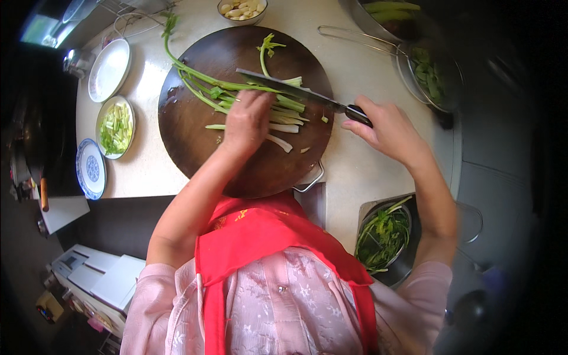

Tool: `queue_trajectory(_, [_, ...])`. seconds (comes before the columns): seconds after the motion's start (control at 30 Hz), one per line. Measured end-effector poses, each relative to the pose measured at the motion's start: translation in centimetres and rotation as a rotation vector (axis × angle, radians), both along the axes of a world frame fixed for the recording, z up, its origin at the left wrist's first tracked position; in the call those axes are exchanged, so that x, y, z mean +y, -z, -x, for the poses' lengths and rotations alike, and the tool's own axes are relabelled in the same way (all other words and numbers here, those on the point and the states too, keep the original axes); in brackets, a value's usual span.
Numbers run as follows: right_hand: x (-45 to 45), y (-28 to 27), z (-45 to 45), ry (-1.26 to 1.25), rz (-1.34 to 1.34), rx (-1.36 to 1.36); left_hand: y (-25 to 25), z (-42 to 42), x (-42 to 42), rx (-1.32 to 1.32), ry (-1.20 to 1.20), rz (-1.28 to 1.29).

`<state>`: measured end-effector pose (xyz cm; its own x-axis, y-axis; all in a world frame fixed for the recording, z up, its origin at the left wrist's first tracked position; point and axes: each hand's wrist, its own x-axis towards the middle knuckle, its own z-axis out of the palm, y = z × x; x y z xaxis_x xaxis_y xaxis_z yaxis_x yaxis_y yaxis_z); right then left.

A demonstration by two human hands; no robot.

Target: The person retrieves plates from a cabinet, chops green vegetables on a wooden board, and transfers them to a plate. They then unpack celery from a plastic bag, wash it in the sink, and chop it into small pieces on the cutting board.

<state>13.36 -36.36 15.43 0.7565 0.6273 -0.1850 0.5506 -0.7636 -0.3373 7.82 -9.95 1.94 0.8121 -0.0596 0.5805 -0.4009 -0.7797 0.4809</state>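
Note:
A round wooden chopping board lies before me with celery stalks spread across it. My left hand presses on the stalks, its fingers bent over them. In my right hand is the black handle of a kitchen knife. The blade slants over the stalks, just beyond my left fingers; whether it touches them I cannot tell. Long leafy stems reach past the board's far left edge. A short leafy stem rests near the far edge, and small cut bits lie at the right.
Left on the counter stand a white plate, a plate of cut celery and a blue-patterned plate. A bowl of garlic cloves is beyond the board. At right are a wire strainer and a sink basin with greens.

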Motion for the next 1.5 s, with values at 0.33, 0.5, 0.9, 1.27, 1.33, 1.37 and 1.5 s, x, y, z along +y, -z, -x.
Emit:
queue_trajectory(0.33, [-0.2, 4.0, 12.9, 0.849, -0.716, 0.406, -1.5, -7.3, 4.6, 0.106, 0.512, -0.623])
queue_trajectory(0.5, [0.9, 5.2, 17.6, 1.021, -0.694, 0.390, -3.8, -3.8, 6.1, 0.187, 0.612, -0.681])
queue_trajectory(0.9, [10.9, 6.7, 16.6, 0.761, -0.318, 0.066, 0.2, 1.3, 2.5, 0.222, -0.081, -0.379])
queue_trajectory(1.27, [9.0, 5.1, 13.8, 0.655, -0.245, 0.085, -1.3, 0.4, 3.5, 0.204, -0.061, -0.319])
queue_trajectory(1.33, [8.5, 5.3, 13.7, 0.642, -0.211, 0.049, -0.5, -0.3, 3.3, 0.150, -0.067, -0.242])
queue_trajectory(1.37, [8.3, 5.4, 13.7, 0.636, -0.194, 0.031, -0.3, -0.6, 3.4, 0.148, -0.044, -0.203])
queue_trajectory(1.5, [8.0, 5.9, 13.6, 0.696, -0.233, 0.065, -0.3, -1.6, 3.6, 0.156, -0.005, -0.161])
